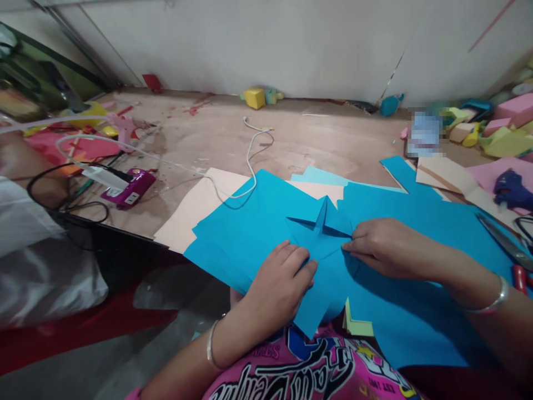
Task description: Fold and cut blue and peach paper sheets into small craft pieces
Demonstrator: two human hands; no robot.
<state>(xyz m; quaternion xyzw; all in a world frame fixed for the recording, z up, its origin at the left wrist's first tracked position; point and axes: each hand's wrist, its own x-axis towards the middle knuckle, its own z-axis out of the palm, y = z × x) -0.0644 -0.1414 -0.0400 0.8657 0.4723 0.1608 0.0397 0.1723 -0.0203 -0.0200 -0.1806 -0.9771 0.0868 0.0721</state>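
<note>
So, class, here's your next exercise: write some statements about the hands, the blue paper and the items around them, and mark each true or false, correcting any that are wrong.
1. The left hand and the right hand both touch the folded blue paper. True.
2. The left hand is gripping the scissors. False: the scissors lie at the far right.
3. Each wrist has a bangle on it. True.
4. The yellow block sits on top of the blue paper. False: it is at the back of the table, near the wall.
5. The purple box is left of the blue paper. True.
</note>
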